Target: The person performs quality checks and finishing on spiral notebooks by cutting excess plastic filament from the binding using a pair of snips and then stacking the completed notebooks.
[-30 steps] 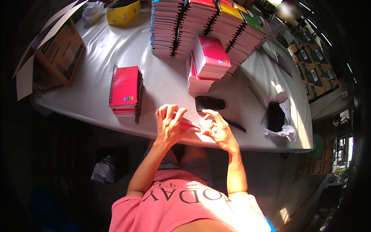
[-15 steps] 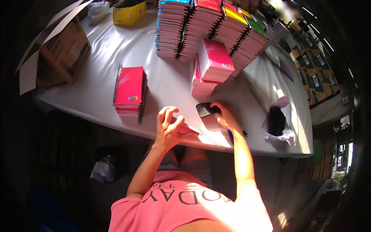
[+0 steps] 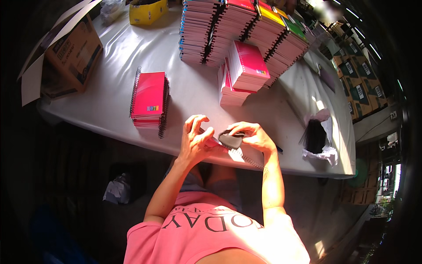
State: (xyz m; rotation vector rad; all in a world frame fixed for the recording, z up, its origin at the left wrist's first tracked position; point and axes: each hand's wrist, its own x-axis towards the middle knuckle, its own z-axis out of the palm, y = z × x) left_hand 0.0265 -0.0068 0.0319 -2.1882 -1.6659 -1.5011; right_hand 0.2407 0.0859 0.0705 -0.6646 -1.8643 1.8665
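Near the table's front edge, my left hand (image 3: 194, 140) is closed on a red-covered notebook (image 3: 212, 142) seen nearly edge-on, much of it behind my fingers. A loose wire spiral (image 3: 251, 162) runs from the notebook's edge toward my right wrist. My right hand (image 3: 256, 137) grips a dark grey, hand-sized object with a smooth flat face (image 3: 230, 140); its kind I cannot make out. It is held right at the notebook's spiral end; whether they touch is unclear. Left of my hands lies a stack of red spiral notebooks (image 3: 148, 94).
Unbound red-covered page blocks (image 3: 249, 64) are stacked beyond my hands, before tall piles of spiral notebooks (image 3: 195, 35). Black spirals (image 3: 314, 134) lie in white paper at right. An open carton (image 3: 72, 61) and a yellow box (image 3: 148, 13) stand at left and back.
My right hand has lifted the dark grey object off the table and brought it left, to the notebook's spiral end. My left hand still holds the notebook in nearly the same place.
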